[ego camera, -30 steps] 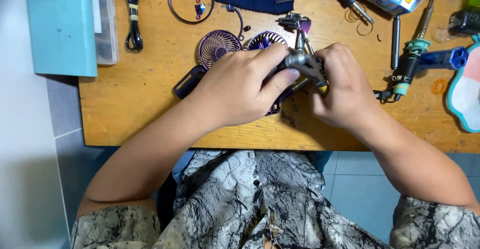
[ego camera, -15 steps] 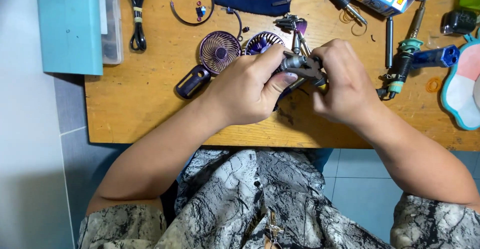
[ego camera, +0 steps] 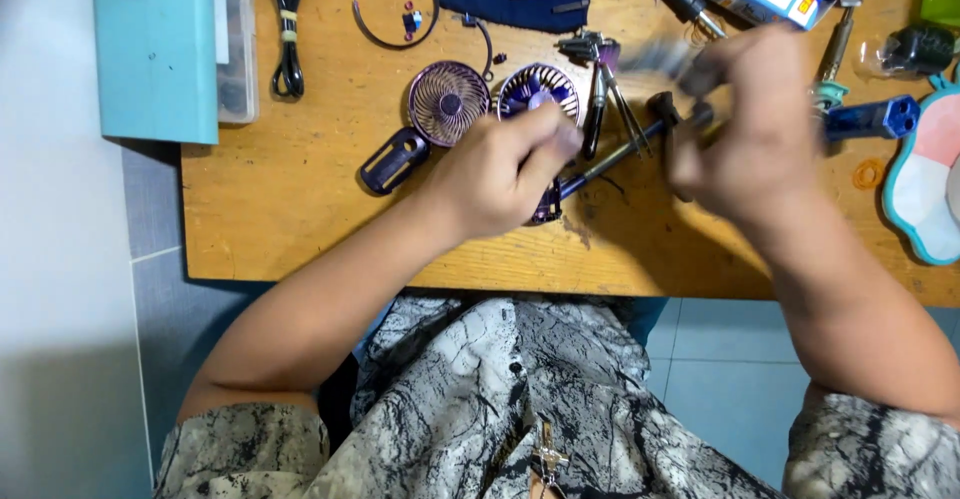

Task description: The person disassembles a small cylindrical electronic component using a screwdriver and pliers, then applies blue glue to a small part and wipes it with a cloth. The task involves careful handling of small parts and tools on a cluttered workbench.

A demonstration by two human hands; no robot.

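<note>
Head view: left hand (ego camera: 495, 174) fingers gripping purple fan body (ego camera: 548, 202); right hand (ego camera: 745, 129) blurred, grip unclear; 2 grilles (ego camera: 448, 104) behind.

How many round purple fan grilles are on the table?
2: one grille lies clear, left of the other grille, which sits by the left hand. More may be hidden under the hands.

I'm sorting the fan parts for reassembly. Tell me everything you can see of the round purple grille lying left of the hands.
The round purple grille is a flat disc of thin curved spokes swirling out from a dark hub, plastic by the look of it. It lies flat on the wooden table, loose from the fan. A second grille sits right beside it; whether they touch is unclear. The left hand is close, not touching.
</note>
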